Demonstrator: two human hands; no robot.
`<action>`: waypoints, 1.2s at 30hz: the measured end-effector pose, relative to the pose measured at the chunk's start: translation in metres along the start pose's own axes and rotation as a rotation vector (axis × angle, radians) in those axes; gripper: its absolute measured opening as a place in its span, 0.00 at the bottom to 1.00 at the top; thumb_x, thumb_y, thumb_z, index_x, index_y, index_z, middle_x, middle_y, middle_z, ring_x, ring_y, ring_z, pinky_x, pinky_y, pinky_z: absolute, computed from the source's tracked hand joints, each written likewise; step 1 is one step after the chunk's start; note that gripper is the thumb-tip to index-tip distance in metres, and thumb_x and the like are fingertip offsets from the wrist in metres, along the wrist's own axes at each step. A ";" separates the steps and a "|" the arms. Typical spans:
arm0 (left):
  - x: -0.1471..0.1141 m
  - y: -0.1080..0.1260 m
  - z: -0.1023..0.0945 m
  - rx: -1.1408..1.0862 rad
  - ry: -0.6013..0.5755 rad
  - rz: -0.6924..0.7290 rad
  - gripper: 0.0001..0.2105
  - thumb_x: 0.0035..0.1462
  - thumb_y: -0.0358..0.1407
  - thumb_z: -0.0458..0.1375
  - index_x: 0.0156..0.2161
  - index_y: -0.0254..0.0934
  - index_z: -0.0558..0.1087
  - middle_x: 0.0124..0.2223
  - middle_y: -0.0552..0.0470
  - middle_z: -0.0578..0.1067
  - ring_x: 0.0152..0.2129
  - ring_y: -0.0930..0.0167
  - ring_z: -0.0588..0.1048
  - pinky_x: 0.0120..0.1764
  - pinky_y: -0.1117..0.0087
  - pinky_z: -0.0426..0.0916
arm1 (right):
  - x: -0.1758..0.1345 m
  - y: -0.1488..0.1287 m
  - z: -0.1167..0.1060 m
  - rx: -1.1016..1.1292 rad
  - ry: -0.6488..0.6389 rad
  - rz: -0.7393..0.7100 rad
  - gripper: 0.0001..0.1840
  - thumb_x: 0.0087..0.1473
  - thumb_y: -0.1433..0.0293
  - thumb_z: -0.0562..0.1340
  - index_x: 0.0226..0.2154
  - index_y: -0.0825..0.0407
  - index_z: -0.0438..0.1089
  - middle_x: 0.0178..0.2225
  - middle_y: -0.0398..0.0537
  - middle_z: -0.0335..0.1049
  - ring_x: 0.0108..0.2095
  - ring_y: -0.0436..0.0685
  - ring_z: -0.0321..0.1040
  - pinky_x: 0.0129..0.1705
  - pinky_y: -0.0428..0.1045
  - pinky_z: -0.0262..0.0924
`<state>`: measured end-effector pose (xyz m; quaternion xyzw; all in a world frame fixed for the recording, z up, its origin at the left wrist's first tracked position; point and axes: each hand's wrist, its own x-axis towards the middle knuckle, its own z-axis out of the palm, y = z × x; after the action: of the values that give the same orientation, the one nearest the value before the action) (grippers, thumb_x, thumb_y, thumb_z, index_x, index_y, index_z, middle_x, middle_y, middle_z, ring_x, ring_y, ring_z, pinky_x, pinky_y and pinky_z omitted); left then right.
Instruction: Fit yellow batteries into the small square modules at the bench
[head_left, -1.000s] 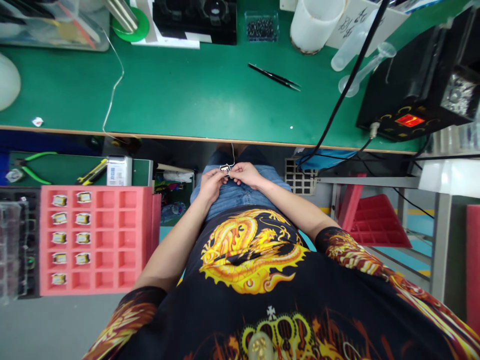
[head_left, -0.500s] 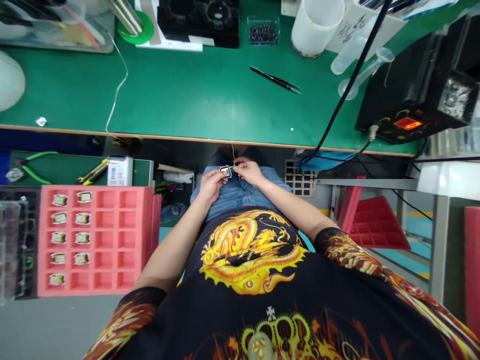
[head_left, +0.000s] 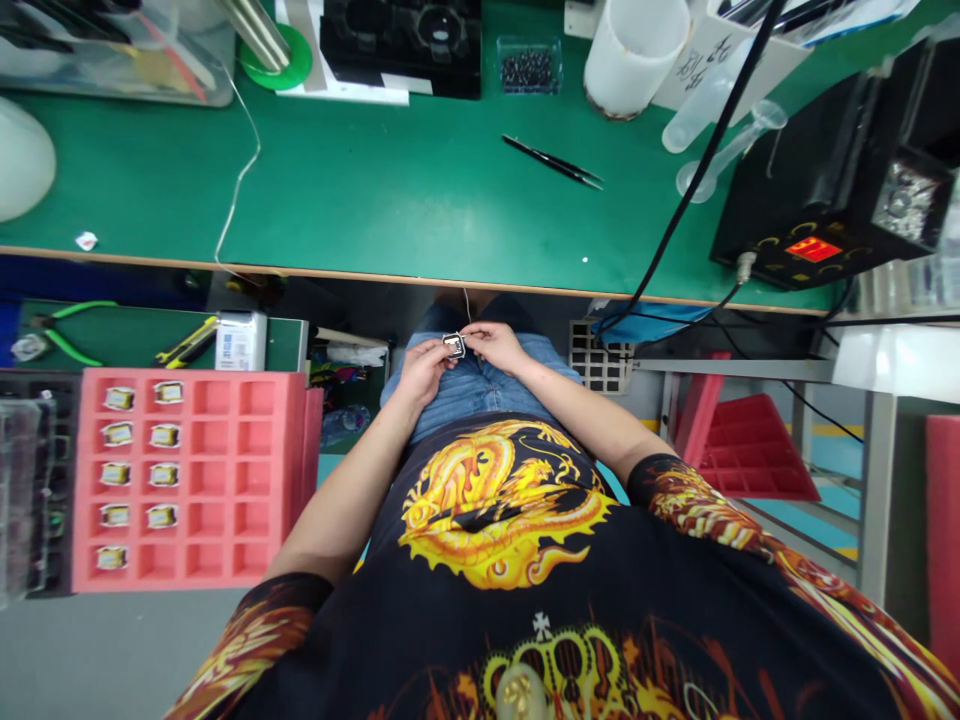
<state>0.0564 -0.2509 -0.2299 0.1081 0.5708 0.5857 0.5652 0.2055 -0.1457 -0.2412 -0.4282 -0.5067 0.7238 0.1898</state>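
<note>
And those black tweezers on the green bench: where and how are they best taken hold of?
The black tweezers are probably best pinched across their long sides at mid-length, from above and the near edge of the green bench. They lie flat and slanted, nothing resting on them, and their silvery tips point right and toward that edge.
</note>
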 end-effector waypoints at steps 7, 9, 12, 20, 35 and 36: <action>-0.003 0.001 0.001 0.004 -0.028 0.007 0.12 0.43 0.36 0.78 0.30 0.33 0.82 0.31 0.46 0.79 0.27 0.71 0.74 0.32 0.70 0.68 | 0.004 0.007 -0.001 -0.074 0.061 0.059 0.07 0.53 0.67 0.72 0.33 0.54 0.82 0.23 0.39 0.73 0.22 0.46 0.64 0.24 0.40 0.56; -0.004 0.001 0.001 0.002 -0.033 0.006 0.12 0.43 0.36 0.78 0.30 0.33 0.82 0.31 0.46 0.79 0.27 0.70 0.75 0.32 0.70 0.68 | 0.008 0.008 -0.002 -0.056 0.094 0.092 0.04 0.53 0.70 0.72 0.32 0.54 0.81 0.23 0.39 0.73 0.22 0.46 0.63 0.23 0.40 0.56; -0.003 0.000 0.000 -0.016 -0.025 0.000 0.12 0.43 0.36 0.78 0.29 0.34 0.81 0.31 0.47 0.79 0.27 0.71 0.75 0.31 0.70 0.68 | 0.014 0.004 -0.004 0.063 0.145 0.156 0.04 0.54 0.71 0.73 0.33 0.55 0.80 0.24 0.39 0.73 0.22 0.45 0.64 0.21 0.41 0.55; 0.005 -0.003 -0.005 -0.059 -0.010 -0.039 0.14 0.42 0.37 0.79 0.31 0.34 0.81 0.32 0.47 0.79 0.28 0.71 0.75 0.31 0.71 0.69 | 0.013 -0.045 -0.005 0.388 0.204 0.249 0.13 0.51 0.70 0.77 0.29 0.54 0.72 0.21 0.35 0.66 0.20 0.43 0.58 0.21 0.41 0.51; 0.000 -0.001 -0.004 -0.018 0.006 -0.016 0.14 0.42 0.39 0.78 0.32 0.34 0.82 0.33 0.46 0.79 0.28 0.70 0.75 0.31 0.70 0.68 | -0.023 -0.100 0.004 0.521 0.235 -0.104 0.08 0.50 0.72 0.71 0.28 0.53 0.71 0.24 0.41 0.70 0.23 0.47 0.62 0.25 0.45 0.55; 0.000 -0.002 -0.004 -0.006 0.007 -0.006 0.14 0.42 0.39 0.78 0.31 0.34 0.81 0.32 0.46 0.79 0.27 0.70 0.75 0.31 0.70 0.68 | -0.023 -0.094 0.003 0.496 0.264 -0.134 0.07 0.52 0.70 0.71 0.30 0.53 0.71 0.25 0.41 0.71 0.23 0.47 0.63 0.24 0.45 0.56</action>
<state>0.0545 -0.2537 -0.2323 0.1026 0.5714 0.5864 0.5650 0.2006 -0.1249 -0.1463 -0.4247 -0.3125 0.7494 0.4005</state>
